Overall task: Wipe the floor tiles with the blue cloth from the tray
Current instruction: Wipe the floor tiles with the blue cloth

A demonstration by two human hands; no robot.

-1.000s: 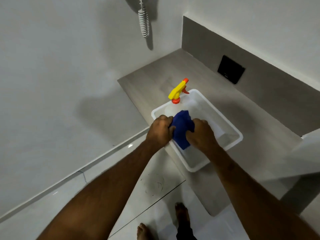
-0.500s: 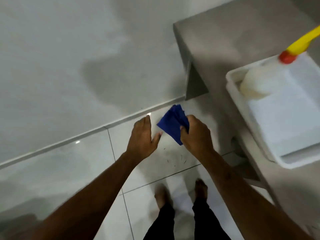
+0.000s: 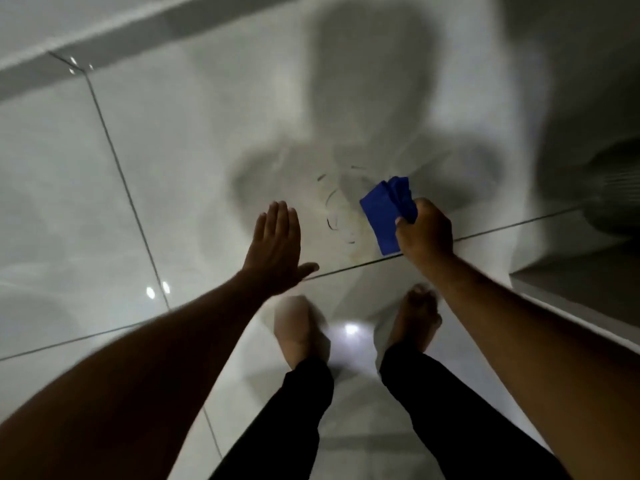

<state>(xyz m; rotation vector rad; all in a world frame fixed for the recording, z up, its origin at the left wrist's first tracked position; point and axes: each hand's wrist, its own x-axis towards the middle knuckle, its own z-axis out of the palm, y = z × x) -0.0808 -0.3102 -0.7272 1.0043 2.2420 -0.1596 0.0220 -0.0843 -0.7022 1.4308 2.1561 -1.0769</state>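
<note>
Bare feet [image 3: 417, 317], perhaps stray hairs [image 3: 331, 216].

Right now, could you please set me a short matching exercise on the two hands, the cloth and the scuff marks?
Column one:
1. left hand
2. right hand
3. blue cloth
4. dark marks

Column two:
A. on the tile between the hands
B. open, fingers flat, empty
C. folded, hanging from a fist
D. closed in a grip

Pairs: 1-B, 2-D, 3-C, 4-A.

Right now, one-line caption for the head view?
Right hand holds blue cloth above scuffed floor tiles; left hand open, empty.
</note>
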